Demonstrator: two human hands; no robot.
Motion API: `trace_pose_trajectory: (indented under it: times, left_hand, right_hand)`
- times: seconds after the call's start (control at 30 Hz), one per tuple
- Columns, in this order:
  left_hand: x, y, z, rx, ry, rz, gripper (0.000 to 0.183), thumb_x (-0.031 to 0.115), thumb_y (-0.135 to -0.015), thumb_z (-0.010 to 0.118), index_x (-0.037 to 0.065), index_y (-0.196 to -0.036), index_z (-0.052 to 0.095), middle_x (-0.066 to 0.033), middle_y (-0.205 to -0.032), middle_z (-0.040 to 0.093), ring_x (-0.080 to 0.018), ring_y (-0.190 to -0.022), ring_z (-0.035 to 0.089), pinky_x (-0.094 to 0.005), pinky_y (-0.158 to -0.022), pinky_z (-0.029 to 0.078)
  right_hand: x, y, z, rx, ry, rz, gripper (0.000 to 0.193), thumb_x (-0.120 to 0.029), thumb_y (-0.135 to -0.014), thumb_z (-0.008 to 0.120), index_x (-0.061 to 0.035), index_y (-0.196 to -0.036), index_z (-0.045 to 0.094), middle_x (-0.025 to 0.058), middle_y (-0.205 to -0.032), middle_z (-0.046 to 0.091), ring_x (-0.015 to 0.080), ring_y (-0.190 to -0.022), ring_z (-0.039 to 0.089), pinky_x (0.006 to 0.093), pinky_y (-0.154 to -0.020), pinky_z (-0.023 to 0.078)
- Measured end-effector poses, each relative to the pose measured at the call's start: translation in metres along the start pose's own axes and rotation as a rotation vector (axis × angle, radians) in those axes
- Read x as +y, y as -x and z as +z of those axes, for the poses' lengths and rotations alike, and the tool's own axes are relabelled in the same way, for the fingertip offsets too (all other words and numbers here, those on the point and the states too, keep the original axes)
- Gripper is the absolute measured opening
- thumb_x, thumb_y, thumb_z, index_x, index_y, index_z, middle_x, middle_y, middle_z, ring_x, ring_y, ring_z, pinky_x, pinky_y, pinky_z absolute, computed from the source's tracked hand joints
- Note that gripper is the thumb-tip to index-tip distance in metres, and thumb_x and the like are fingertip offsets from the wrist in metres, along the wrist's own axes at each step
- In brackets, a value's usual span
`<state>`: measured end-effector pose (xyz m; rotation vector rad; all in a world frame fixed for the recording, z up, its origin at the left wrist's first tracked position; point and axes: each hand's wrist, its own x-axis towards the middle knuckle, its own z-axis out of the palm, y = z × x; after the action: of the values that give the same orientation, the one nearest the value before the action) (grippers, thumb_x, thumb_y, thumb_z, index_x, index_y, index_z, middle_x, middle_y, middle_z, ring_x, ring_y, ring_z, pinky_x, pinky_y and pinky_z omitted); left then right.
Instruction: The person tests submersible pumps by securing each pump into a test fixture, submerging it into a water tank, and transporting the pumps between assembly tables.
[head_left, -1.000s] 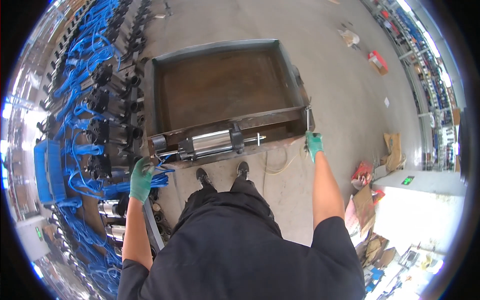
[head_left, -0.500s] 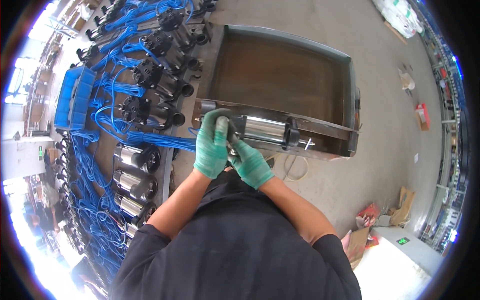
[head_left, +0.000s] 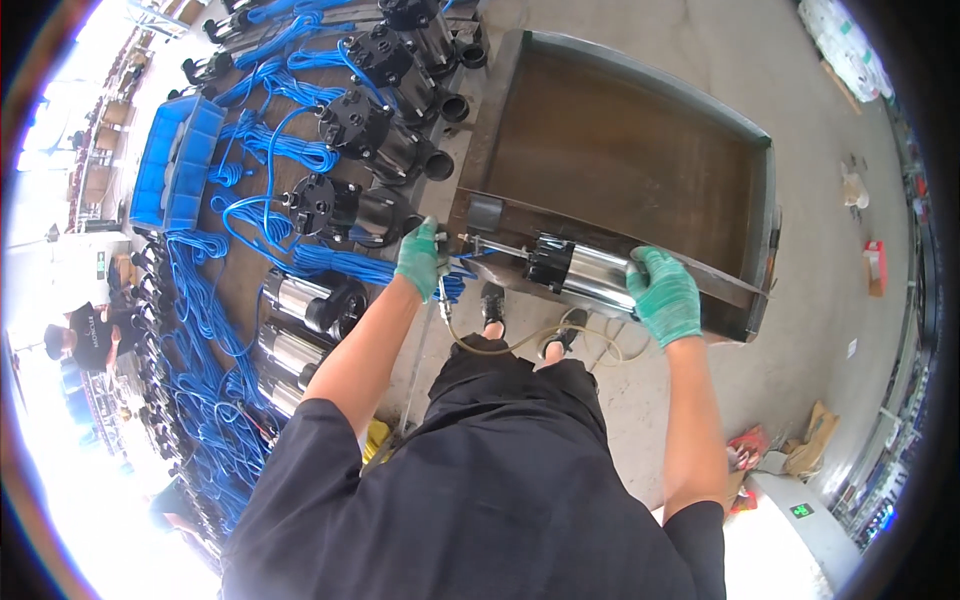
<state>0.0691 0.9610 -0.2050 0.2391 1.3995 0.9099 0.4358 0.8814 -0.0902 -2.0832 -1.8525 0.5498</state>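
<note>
A silver steel motor cylinder [head_left: 598, 275] with a black left end lies along the near edge of a metal trough. From that end a thin metal rod [head_left: 497, 247] sticks out to the left. My right hand [head_left: 667, 297], in a green glove, is closed around the cylinder's right end and hides it. My left hand [head_left: 420, 262], gloved too, grips a small metal hose fitting [head_left: 445, 300] left of the rod's tip, apart from it. A thin yellowish hose [head_left: 500, 350] hangs from the fitting and loops to the right.
Behind the cylinder is the brown metal trough [head_left: 640, 150]. Several black-and-steel pumps [head_left: 345, 208] with coiled blue cables [head_left: 300, 150] stand to the left. A blue crate [head_left: 180, 165] sits farther left. Steel cylinders [head_left: 305, 300] lie nearer. Another person [head_left: 92, 338] is at far left.
My hands were together at the cylinder's left end. They have parted: the right has moved to its right end, the left slightly away with the fitting. The view has shifted.
</note>
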Motion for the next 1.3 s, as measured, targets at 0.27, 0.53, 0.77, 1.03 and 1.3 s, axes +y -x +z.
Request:
trace_pose_trajectory:
  times: [0.27, 0.53, 0.77, 1.03, 1.3]
  left_hand:
    - [0.018, -0.003, 0.011, -0.271, -0.119, -0.16, 0.031, 0.038, -0.105, 0.052, 0.011, -0.091, 0.058, -0.0021, -0.066, 0.056, -0.0098, -0.044, 0.039, -0.0259, -0.04, 0.03]
    - [0.026, -0.003, 0.015, -0.307, -0.241, -0.144, 0.03, 0.034, -0.106, 0.052, 0.007, -0.095, 0.059, -0.0034, -0.068, 0.057, -0.0094, -0.043, 0.037, -0.0257, -0.038, 0.03]
    - [0.03, 0.001, 0.025, -0.244, -0.4, -0.133, 0.031, 0.033, -0.107, 0.049, 0.006, -0.096, 0.058, -0.0011, -0.066, 0.051, -0.0096, -0.043, 0.038, -0.0261, -0.038, 0.03]
    - [0.031, -0.001, 0.029, -0.237, -0.458, -0.151, 0.03, 0.031, -0.108, 0.047, 0.005, -0.095, 0.058, 0.0003, -0.065, 0.048, -0.0097, -0.045, 0.039, -0.0258, -0.038, 0.029]
    - [0.033, 0.003, 0.029, -0.219, -0.451, -0.154, 0.024, 0.031, -0.106, 0.052, 0.01, -0.097, 0.055, 0.0025, -0.065, 0.046, -0.0077, -0.047, 0.039, -0.0246, -0.039, 0.028]
  right_hand:
    - [0.005, -0.003, 0.006, 0.112, -0.05, -0.04, 0.019, -0.017, -0.085, 0.067, -0.0069, -0.1, 0.072, 0.0141, -0.1, 0.071, 0.0338, -0.092, 0.067, 0.0426, -0.083, 0.054]
    - [0.01, -0.004, 0.008, 0.146, -0.047, -0.061, 0.017, -0.015, -0.086, 0.066, -0.0065, -0.099, 0.072, 0.0148, -0.1, 0.071, 0.0345, -0.091, 0.067, 0.0417, -0.082, 0.055]
    - [0.01, -0.006, 0.007, 0.142, -0.071, -0.07, 0.016, -0.012, -0.085, 0.067, -0.0051, -0.098, 0.071, 0.0146, -0.096, 0.071, 0.0329, -0.086, 0.068, 0.0403, -0.079, 0.055]
    - [0.007, -0.004, 0.01, 0.122, -0.21, 0.076, 0.019, -0.011, -0.081, 0.067, -0.0044, -0.098, 0.072, 0.0127, -0.088, 0.071, 0.0264, -0.073, 0.068, 0.0354, -0.073, 0.056]
    - [0.003, -0.006, 0.008, 0.111, -0.222, 0.098, 0.021, -0.013, -0.079, 0.068, -0.0049, -0.097, 0.072, 0.0123, -0.086, 0.071, 0.0268, -0.075, 0.069, 0.0369, -0.072, 0.055]
